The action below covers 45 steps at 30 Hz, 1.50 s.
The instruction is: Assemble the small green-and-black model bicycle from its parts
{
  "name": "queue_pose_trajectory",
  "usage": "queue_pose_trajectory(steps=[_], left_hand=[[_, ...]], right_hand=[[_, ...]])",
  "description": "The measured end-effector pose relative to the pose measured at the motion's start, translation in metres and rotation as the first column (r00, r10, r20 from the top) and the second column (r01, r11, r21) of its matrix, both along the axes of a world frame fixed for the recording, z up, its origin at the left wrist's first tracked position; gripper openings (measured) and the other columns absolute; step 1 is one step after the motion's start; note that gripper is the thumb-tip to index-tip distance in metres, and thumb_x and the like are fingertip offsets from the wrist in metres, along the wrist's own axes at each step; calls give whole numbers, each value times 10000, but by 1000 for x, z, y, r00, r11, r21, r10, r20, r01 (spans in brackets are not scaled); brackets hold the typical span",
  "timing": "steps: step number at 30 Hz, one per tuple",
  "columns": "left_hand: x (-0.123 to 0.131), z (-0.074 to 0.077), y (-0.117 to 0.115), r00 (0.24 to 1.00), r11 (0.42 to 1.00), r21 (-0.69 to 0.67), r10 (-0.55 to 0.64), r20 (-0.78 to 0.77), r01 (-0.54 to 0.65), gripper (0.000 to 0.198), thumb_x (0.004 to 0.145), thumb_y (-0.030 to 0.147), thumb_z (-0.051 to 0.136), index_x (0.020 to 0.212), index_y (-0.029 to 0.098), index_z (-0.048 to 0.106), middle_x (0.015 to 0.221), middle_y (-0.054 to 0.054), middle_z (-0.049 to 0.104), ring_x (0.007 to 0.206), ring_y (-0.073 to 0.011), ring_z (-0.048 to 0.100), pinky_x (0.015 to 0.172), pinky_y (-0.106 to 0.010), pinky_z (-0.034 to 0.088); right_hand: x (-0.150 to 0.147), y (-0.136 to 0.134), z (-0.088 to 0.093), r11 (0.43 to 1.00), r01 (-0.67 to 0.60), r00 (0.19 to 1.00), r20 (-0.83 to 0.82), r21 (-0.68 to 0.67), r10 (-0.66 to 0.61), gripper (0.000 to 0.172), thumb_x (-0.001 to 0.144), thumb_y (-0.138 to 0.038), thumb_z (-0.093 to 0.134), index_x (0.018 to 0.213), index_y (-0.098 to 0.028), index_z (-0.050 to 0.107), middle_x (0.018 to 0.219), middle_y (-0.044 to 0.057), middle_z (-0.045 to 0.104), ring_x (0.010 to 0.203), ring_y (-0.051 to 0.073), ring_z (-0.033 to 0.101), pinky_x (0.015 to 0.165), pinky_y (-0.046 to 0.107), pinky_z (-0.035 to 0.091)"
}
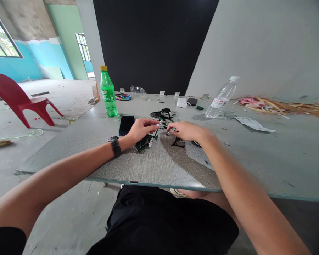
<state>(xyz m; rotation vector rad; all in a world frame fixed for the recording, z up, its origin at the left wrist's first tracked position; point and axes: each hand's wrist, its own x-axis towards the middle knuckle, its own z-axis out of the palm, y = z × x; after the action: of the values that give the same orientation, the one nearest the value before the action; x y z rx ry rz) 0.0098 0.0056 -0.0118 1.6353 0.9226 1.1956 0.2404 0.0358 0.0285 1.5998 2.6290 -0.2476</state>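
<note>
My left hand (142, 129) is closed in a pinch on a small silvery part (158, 124), too small to name. Below its fingers lies a dark green piece with a spoked wheel (143, 143), which looks like part of a model bicycle. My right hand (187, 131) is just to the right, palm down, its fingers bent and slightly apart over small loose pieces, with nothing visible between them. A black frame-like piece (178, 143) rests under that hand. Behind both hands is a cluster of black parts with another wheel (156, 114). A dark round part (196, 144) is half hidden by my right wrist.
A phone (127, 124) and a green bottle (108, 94) stand left of the parts. To the right are a white case (182, 102), a clear bottle (221, 99) and a paper sheet (253, 124). The table's front edge (159, 185) runs close to my lap.
</note>
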Motion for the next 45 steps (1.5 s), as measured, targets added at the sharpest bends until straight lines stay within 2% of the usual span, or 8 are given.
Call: queue_pose_trajectory(steps=[6,22,30,45], left_hand=[[0,1,0,1000,1000,-12,-2,16,2,276,797,243,735,1033,101,753,747,-27,672,658,-102,548,656,-269,432],[0,1,0,1000,1000,-17,-9,22,10,278,790,250,738,1024,99,753,724,-19,652,637,-94,536,647,-271,426],[0,1,-2,1000,1000,-29,6,22,-5,276,795,244,735,1028,97,756,734,-25,657,631,-95,529,643,-274,429],[0,0,-1,1000,1000,-22,-7,18,7,289,794,277,739,1026,105,756,748,-30,651,647,-101,530,649,-280,430]], right_hand=[[-3,-5,4,1000,-11,1000,10,3,11,350,928,-267,460,1196,-263,684,1118,103,720,886,245,658,710,343,458],[2,0,1,1000,1,1000,-6,-17,-1,351,924,-300,474,1213,-280,671,1182,98,710,940,258,668,789,378,492],[6,-4,12,998,36,999,33,-52,-34,360,907,-240,493,1218,-248,675,1164,92,724,942,240,673,762,332,478],[4,-6,13,996,76,995,67,-36,-74,402,908,-241,486,1271,-242,659,1213,105,717,1018,267,676,824,367,494]])
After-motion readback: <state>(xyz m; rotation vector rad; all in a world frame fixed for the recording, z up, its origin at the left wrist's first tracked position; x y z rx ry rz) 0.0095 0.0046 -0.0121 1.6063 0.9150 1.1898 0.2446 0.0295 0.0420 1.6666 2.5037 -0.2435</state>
